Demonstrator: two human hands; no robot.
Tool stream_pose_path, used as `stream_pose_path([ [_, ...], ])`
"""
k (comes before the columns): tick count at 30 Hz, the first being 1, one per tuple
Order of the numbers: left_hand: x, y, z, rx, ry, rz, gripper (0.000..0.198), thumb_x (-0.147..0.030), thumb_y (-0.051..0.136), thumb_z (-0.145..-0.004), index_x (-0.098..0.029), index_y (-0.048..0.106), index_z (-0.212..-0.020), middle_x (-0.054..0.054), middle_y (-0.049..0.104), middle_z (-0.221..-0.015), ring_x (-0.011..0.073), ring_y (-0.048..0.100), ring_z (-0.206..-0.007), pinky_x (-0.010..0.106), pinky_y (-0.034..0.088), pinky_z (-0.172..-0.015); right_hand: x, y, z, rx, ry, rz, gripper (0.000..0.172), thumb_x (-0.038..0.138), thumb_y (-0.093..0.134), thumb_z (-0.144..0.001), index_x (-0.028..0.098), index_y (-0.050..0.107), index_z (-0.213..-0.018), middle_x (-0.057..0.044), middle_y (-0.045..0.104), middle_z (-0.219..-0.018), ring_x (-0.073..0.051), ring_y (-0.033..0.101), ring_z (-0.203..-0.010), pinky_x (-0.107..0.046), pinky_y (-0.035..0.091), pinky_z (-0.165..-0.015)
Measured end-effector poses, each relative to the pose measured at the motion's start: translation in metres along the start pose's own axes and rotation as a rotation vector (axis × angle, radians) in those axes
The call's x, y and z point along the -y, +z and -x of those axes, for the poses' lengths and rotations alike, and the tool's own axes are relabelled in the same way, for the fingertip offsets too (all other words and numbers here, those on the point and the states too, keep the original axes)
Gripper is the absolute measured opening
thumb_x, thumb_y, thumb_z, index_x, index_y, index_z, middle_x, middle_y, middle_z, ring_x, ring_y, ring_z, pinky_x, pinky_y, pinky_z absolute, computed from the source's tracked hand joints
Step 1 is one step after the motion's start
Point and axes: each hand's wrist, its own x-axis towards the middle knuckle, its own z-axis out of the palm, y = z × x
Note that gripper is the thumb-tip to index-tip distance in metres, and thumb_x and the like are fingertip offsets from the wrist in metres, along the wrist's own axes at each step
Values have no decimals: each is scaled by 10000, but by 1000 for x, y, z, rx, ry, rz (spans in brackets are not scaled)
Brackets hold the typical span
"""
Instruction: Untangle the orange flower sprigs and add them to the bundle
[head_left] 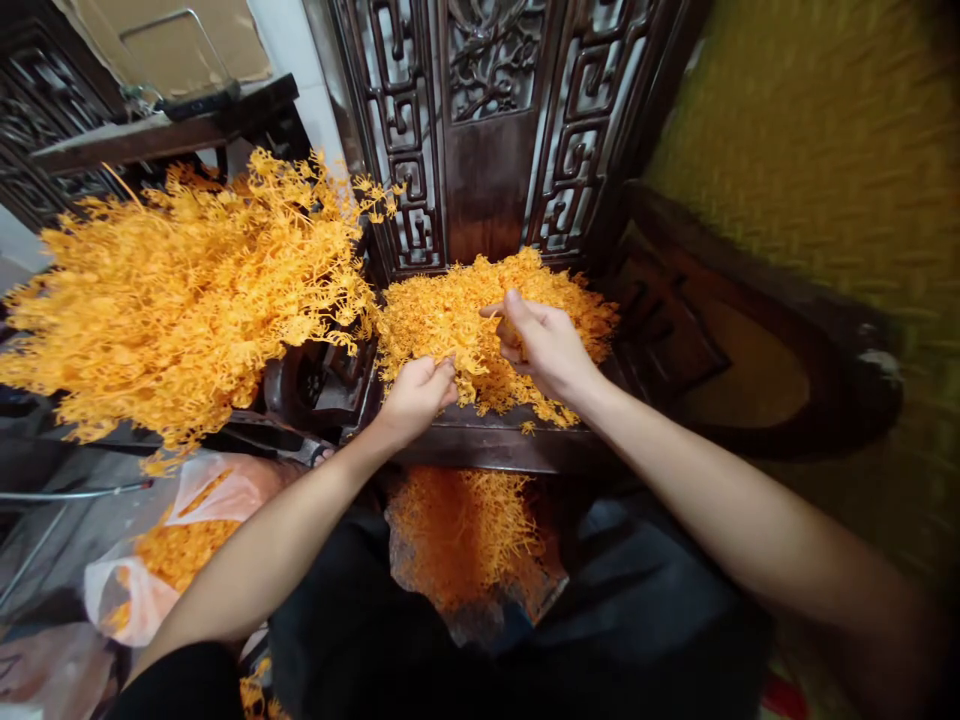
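A heap of orange artificial flower sprigs (420, 310) covers the seat of a dark carved wooden chair (491, 185). At the heap's front edge my left hand (422, 398) is closed in a pinch on an orange sprig (469, 362), part of which shows beyond the fingertips. My right hand (546, 345) is held over the heap, to the right and a little farther back. Its fingers are curled with the thumb raised. Whatever lies inside them is too small or hidden to name.
To the left, a large bunch of orange sprigs (187, 300) rests above a chair arm. Below it is a plastic bag (225, 475) with orange pieces inside. More orange sprigs (465, 530) sit under the seat, between the legs. A yellow woven surface (825, 150) is at right.
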Motion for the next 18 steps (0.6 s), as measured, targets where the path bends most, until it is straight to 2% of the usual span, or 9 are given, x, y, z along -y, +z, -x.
stream_pose_path([
  [3,3,4,-1,-46,-13,-19,535,-560,457,-932,-200,448,-537,-34,397,-467,80,340,-457,248,254,-485,3,5,14,-132,-321,324,333,510,751,-859,197,639,-841,10,583,-714,-117,499,-602,-294,435,-614],
  [4,4,5,-1,-46,-17,-25,519,-544,455,-935,-201,447,-545,-35,399,-470,82,340,-458,249,255,-485,4,6,17,-139,-415,396,286,454,757,-867,199,637,-825,2,625,-749,-128,539,-641,-308,460,-668],
  [6,4,5,-4,-47,-31,-30,471,-499,482,-924,-204,436,-559,-36,402,-482,85,335,-465,247,253,-484,4,7,21,-64,-526,478,218,397,728,-902,199,663,-838,-16,694,-818,-154,619,-725,-328,496,-750],
  [8,3,5,-7,-49,-32,-19,420,-453,566,-879,-204,433,-568,-37,417,-501,89,347,-486,245,260,-490,4,6,22,37,-532,519,222,411,733,-897,198,700,-951,-40,745,-934,-188,678,-838,-354,526,-824],
  [11,3,4,-11,-46,5,10,369,-408,649,-834,-190,478,-590,-26,474,-548,105,404,-543,246,302,-524,1,4,23,125,-489,558,490,500,776,-837,187,658,-1196,-88,741,-1139,-234,697,-970,-403,549,-895],
  [15,6,5,-12,-108,-26,-135,415,-359,528,-935,-188,484,-560,-16,470,-529,115,410,-541,265,276,-540,-2,5,30,150,-537,597,780,615,809,-746,188,573,-1353,-125,694,-1251,-267,689,-998,-422,563,-892],
  [17,5,5,-13,-151,-33,-240,447,-341,531,-941,-196,436,-529,-23,429,-506,110,374,-523,276,231,-538,-2,9,35,133,-543,643,794,608,800,-761,206,551,-1399,-130,681,-1282,-278,687,-1011,-429,560,-907],
  [18,4,4,-13,-166,-26,-276,448,-328,547,-935,-198,421,-524,-26,420,-505,108,366,-523,280,218,-541,-1,10,37,121,-539,661,731,576,776,-804,216,556,-1402,-129,678,-1293,-280,686,-1025,-433,556,-924],
])
